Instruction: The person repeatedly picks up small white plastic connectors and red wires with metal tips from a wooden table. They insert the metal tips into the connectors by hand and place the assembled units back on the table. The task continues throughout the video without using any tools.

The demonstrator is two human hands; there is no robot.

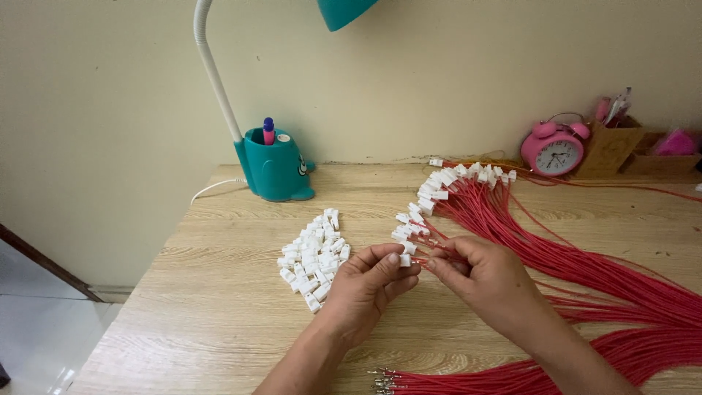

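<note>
Left hand (363, 284) is pinching a small white connector housing (405, 260) between thumb and forefinger above the middle of the wooden desk (219, 314). Right hand (479, 274) is clamping its fingertips on a red wire (439, 256) meeting that housing. Loose white housings (314, 256) are lying in a pile just left of the hands; a red wire bundle (585, 271) is fanning toward the desk's right edge.

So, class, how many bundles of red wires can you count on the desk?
2. One fan of capped wires runs from the hands towards the right edge; one uncapped bundle lies along the near edge. Parts run out of view.
</note>
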